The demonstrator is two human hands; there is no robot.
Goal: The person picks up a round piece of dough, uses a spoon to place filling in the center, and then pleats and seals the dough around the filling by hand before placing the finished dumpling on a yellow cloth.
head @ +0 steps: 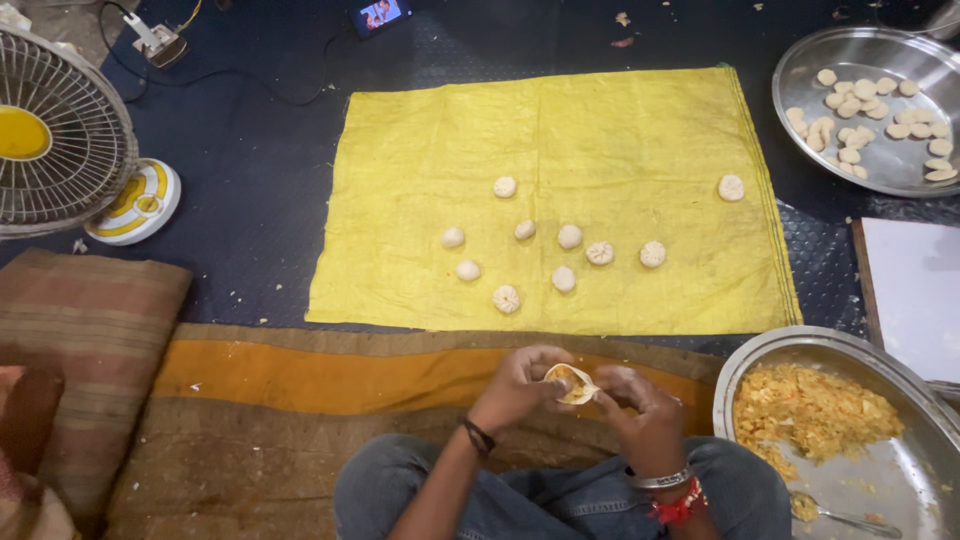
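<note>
A small pale dough round with yellow filling showing in its open top [572,384] sits between both hands, low in the middle of the view, above the person's crossed legs in blue jeans. The left hand [522,385] cups it with fingers curled close around its edge; the right hand [640,405] pinches the opposite rim, so both are narrowly closed on the piece.

The wrapper looks thin and is not yet sealed — a hard pinch could tear it, or filling could spill over the rim onto the lap.

Just right of the hands stands a round steel pan [760,365] with crumbly yellow-orange filling [810,410] and a spoon [845,518]. Beyond the hands, across an orange-striped mat [300,375], a yellow woven cloth [420,130] lies on the dark floor carrying ten finished white dough balls [569,236], most of them loosely grouped, one well apart to the right. A second steel tray [800,70] at upper right holds flat dough discs.

No packages or labels show — only a small lit phone screen [380,14] at the top edge, a white-and-yellow table fan [60,130] at left, and a plain white board [915,290] at right.
</note>
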